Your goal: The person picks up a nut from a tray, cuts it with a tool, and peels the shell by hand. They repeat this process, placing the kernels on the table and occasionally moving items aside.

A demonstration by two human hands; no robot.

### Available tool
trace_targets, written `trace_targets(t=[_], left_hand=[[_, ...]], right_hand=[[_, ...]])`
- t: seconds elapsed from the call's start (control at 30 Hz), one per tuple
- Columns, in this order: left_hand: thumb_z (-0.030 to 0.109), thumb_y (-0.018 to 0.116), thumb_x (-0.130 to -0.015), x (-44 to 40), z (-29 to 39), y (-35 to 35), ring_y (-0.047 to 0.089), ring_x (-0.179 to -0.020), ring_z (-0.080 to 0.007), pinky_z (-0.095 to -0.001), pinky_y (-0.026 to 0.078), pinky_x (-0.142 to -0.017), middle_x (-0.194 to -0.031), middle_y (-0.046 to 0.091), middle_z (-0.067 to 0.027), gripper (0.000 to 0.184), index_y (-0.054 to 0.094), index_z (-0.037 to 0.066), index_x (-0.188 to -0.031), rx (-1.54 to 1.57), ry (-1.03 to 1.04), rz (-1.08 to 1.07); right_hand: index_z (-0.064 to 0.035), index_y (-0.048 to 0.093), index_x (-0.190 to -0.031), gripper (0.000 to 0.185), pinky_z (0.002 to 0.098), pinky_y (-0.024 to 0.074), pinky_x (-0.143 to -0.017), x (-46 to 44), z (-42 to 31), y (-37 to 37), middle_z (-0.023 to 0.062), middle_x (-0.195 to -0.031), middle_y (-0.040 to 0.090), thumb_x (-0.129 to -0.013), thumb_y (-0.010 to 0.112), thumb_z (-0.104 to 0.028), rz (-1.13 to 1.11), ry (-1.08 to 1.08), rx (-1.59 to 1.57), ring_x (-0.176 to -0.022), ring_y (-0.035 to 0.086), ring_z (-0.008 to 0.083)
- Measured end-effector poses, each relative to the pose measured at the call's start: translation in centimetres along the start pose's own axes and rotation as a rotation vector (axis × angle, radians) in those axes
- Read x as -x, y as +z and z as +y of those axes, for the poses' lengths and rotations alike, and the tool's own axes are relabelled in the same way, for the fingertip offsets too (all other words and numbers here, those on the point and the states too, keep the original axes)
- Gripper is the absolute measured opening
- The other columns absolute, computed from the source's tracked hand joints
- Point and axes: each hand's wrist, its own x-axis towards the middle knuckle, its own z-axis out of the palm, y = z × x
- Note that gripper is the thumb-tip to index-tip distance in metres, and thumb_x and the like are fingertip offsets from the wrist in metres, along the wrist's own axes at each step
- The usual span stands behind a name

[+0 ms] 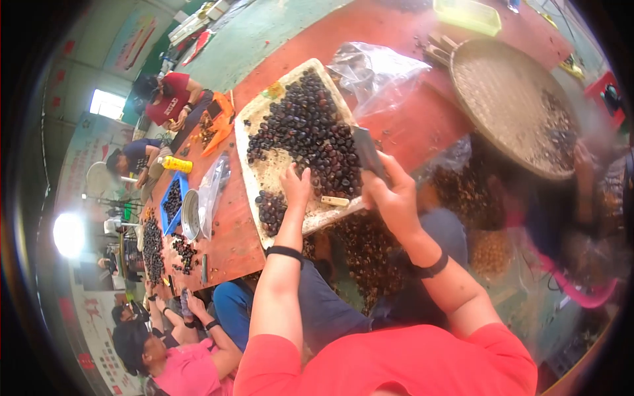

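A pale, stained tray (269, 173) in front of me holds a heap of dark, round, glossy nuts or fruits (300, 119), with a smaller cluster (271, 210) at its near left corner. My left hand (296, 187) is over the bare patch of the tray, fingers apart, with nothing visible in it. In my right hand (394, 201), at the tray's right edge, is a knife (368, 153) with a broad grey blade pointing up and away. Between my hands, a short pale handle-like piece (335, 200) lies near the tray's front edge.
Clear plastic bags (376, 72) lie behind the tray on the red table (238, 241). To the right, another person holds a wide round basket (502, 99). A blue crate (173, 201) and a metal bowl (191, 214) stand left. People sit along the left side; dark scraps (370, 264) lie below.
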Motion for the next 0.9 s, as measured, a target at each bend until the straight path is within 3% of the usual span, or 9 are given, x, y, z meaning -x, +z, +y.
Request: trace_targets(t=[0.03, 0.17, 0.23, 0.27, 0.33, 0.37, 0.57, 0.7, 0.9], left_hand=[[0.032, 0.073, -0.085, -0.6, -0.2, 0.4, 0.046, -0.118, -0.0431, -0.0475, 0.039, -0.102, -0.125, 0.049, -0.0287, 0.058, 0.052, -0.001, -0.128, 0.013, -0.037, 0.02], [0.039, 0.071, -0.086, -2.9, 0.6, 2.2, 0.043, -0.124, -0.0435, -0.0468, 0.038, -0.103, -0.132, 0.045, -0.0295, 0.065, 0.048, -0.002, -0.132, -0.055, -0.119, 0.035], [0.047, 0.068, -0.087, -3.7, 1.1, 3.4, 0.041, -0.128, -0.0441, -0.0498, 0.037, -0.105, -0.139, 0.039, -0.0289, 0.073, 0.043, 0.003, -0.139, 0.03, -0.303, 0.063], [0.047, 0.068, -0.087, -4.2, 1.2, 4.0, 0.041, -0.128, -0.0441, -0.0498, 0.037, -0.105, -0.139, 0.039, -0.0289, 0.073, 0.043, 0.003, -0.139, 0.041, -0.299, 0.07], [0.053, 0.066, -0.088, -4.9, 1.8, 5.1, 0.04, -0.13, -0.0443, -0.0547, 0.036, -0.104, -0.143, 0.035, -0.0278, 0.076, 0.04, 0.008, -0.144, -0.044, -0.173, 0.099], [0.056, 0.065, -0.086, -5.1, 2.3, 5.9, 0.04, -0.13, -0.0433, -0.0588, 0.037, -0.101, -0.142, 0.038, -0.0247, 0.075, 0.041, 0.015, -0.144, -0.076, -0.16, 0.147], [0.06, 0.066, -0.082, -7.3, 4.8, 6.8, 0.04, -0.131, -0.0384, -0.0582, 0.038, -0.098, -0.142, 0.041, -0.0183, 0.068, 0.048, 0.026, -0.139, -0.237, 0.112, 0.215], [0.054, 0.067, -0.083, -7.8, 7.0, 6.2, 0.042, -0.128, -0.0342, -0.058, 0.039, -0.094, -0.138, 0.046, -0.0085, 0.055, 0.055, 0.031, -0.132, -0.382, 0.203, 0.087], [0.047, 0.069, -0.083, -8.0, 7.7, 6.8, 0.05, -0.118, -0.0297, -0.0503, 0.043, -0.088, -0.125, 0.053, -0.0057, 0.051, 0.057, 0.028, -0.129, -0.426, 0.334, 0.122]], right_hand=[[0.0015, 0.059, -0.121, 0.031, 0.0239, 0.0448, -0.05, 0.0, -0.1, -0.1, 0.0015, -0.085, 0.057, -0.091, 0.06, -0.002, -0.015, -0.006, 0.0, -0.058, 0.056, 0.0069], [0.0012, 0.058, -0.123, 0.032, 0.0242, 0.0447, -0.05, -0.1, -0.2, -0.7, 0.0014, -0.08, 0.056, -0.092, 0.059, -0.002, 0.011, -0.063, 0.027, -0.056, 0.056, 0.0077], [0.0016, 0.058, -0.124, 0.032, 0.024, 0.0446, -0.05, -0.3, -0.6, -1.0, 0.0014, -0.08, 0.055, -0.092, 0.058, 0.0, 0.009, -0.072, 0.065, -0.057, 0.056, 0.0076], [0.0016, 0.058, -0.124, 0.032, 0.024, 0.0446, -0.05, -0.5, -0.7, -1.1, 0.0014, -0.08, 0.055, -0.092, 0.058, 0.0, 0.004, -0.083, 0.071, -0.057, 0.056, 0.0076], [0.0018, 0.057, -0.125, 0.033, 0.0239, 0.0444, -0.05, -0.7, -0.6, -1.3, 0.0014, -0.081, 0.054, -0.093, 0.057, 0.0, 0.011, -0.056, 0.057, -0.057, 0.055, 0.0077], [0.0018, 0.056, -0.127, 0.034, 0.0239, 0.0443, -0.051, -0.9, -0.6, -1.4, 0.0016, -0.083, 0.054, -0.093, 0.056, 0.001, 0.012, -0.068, 0.071, -0.058, 0.055, 0.0075], [0.0016, 0.056, -0.128, 0.035, 0.0236, 0.0446, -0.051, -1.3, -1.0, -2.0, 0.0016, -0.087, 0.053, -0.093, 0.057, 0.002, 0.012, -0.061, 0.1, -0.06, 0.055, 0.0073], [0.0017, 0.057, -0.125, 0.033, 0.0242, 0.0459, -0.052, -1.3, -1.0, -1.7, 0.0023, -0.09, 0.051, -0.092, 0.057, 0.003, 0.013, -0.068, 0.117, -0.061, 0.056, 0.0076], [0.0019, 0.058, -0.121, 0.032, 0.0244, 0.0468, -0.051, -1.2, -0.8, -1.5, 0.0029, -0.089, 0.049, -0.09, 0.059, 0.004, 0.0, -0.061, 0.132, -0.061, 0.056, 0.008]])
